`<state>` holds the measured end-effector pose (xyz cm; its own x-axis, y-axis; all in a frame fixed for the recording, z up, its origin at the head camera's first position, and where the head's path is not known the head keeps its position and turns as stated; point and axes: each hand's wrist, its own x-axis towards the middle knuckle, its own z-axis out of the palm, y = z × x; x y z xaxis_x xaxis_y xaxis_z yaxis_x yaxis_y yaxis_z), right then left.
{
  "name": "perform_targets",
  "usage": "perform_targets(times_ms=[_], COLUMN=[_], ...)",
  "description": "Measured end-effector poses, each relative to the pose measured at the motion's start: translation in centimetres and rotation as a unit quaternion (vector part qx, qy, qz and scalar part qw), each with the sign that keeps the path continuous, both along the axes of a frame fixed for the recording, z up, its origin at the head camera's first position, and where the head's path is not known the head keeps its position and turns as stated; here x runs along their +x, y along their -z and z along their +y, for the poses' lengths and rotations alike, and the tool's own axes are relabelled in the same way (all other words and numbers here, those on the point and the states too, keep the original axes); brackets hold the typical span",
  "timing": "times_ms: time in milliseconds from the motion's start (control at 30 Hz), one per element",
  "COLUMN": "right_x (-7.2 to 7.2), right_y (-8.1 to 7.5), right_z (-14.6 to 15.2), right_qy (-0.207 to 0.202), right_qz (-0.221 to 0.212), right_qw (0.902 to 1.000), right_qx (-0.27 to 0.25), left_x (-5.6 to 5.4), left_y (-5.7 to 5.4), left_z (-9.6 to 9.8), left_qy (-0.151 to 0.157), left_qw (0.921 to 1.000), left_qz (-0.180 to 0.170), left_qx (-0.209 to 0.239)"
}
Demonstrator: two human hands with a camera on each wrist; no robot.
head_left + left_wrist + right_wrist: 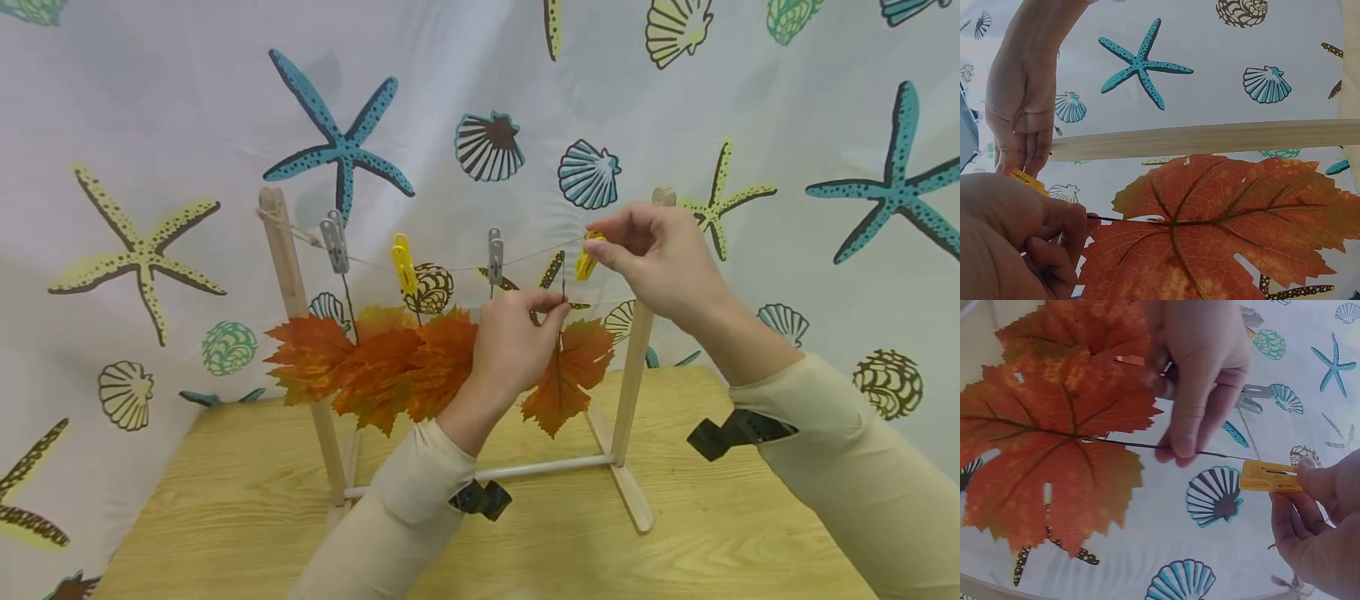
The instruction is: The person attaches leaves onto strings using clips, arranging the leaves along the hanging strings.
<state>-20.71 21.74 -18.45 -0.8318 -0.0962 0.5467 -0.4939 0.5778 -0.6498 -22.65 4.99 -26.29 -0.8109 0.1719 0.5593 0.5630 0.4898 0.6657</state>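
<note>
My left hand [519, 337] pinches the thin dark stem of an orange artificial maple leaf [567, 379], which hangs below the fingers. In the left wrist view that leaf [1210, 219] spreads out with its veins facing the camera. My right hand [660, 262] pinches a yellow clothespin [587, 257] at the string, near the right post. In the right wrist view the stem's tip reaches close to the jaws of the yellow clothespin [1269, 477]. Left of my hands, more orange leaves [390, 362] hang by their stems in an overlapping row.
A wooden frame has a left post [283, 250], a right post [633, 375] and a white lower bar [551, 467], standing on a wood-grain table [712, 500]. Along the string sit a grey clothespin [335, 242], a yellow clothespin [404, 262] and another grey clothespin [496, 256]. Behind hangs a shell-patterned cloth [480, 67].
</note>
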Motion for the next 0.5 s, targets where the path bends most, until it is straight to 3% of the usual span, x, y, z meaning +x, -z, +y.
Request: perform_targets(times_ms=[167,500], right_x=[-0.2,-0.6], right_y=[-1.7,-3.3], right_z=[-0.7,-1.6], right_qy=[0.000,-0.027], right_qz=[0.000,-0.003], right_qw=[1.0000,0.9988], right_qx=[0.008,-0.041], left_x=[-0.1,-0.1], left_y=[-0.5,-1.1], left_z=[-0.2,-0.2], left_qy=[-0.001,-0.025], left_qw=[0.9996,0.9994], left_qz=[-0.027,-0.015], left_qx=[0.007,-0.021])
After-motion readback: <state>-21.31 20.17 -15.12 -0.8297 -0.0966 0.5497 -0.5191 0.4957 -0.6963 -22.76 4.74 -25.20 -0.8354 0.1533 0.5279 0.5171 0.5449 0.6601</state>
